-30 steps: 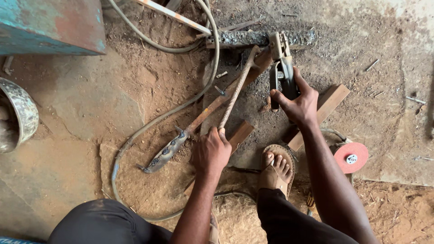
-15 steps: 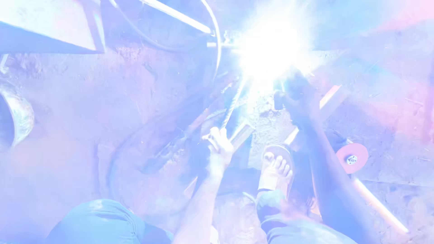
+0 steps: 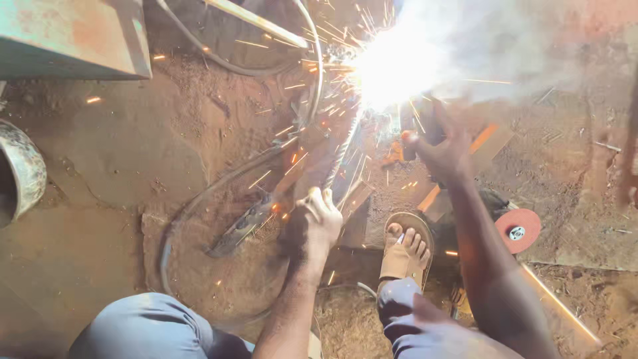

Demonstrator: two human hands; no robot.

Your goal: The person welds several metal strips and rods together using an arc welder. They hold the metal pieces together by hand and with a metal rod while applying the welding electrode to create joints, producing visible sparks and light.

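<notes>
Head view, person crouched over a dirt floor [image 3: 119, 199]. Nearest the camera: both knees in grey-blue trousers [image 3: 153, 329], and a sandalled foot [image 3: 403, 249] planted between the arms.

Left hand [image 3: 319, 223] was closed around the near end of a thin ribbed rod [image 3: 340, 156], fingers [image 3: 330, 201] pressed together round it. The rod ran up and away from the hand toward the glare. Just left of that hand a flat metal blade [image 3: 239, 229] lay on the floor, with a grey cable [image 3: 199, 199] looping round it and running off to the top of the frame.

Right of the foot, a red grinding disc [image 3: 518, 229] lay on the floor, near the right forearm.

Right hand [image 3: 442, 153] was farther out, wrapped on a dark tool [image 3: 419, 123]; fingers curled about it, but smoke and glare blurred the grip, so exact contact could not be told. Wooden blocks [image 3: 488, 143] lay under and beside that hand.

Beyond both hands: a white arc flash [image 3: 392, 66] at the far end of the rod, sparks flung out leftward and downward, smoke drifting right.

Far left: a rusty teal box [image 3: 66, 36] at the top corner, and a round container rim [image 3: 26, 169] at the edge.
</notes>
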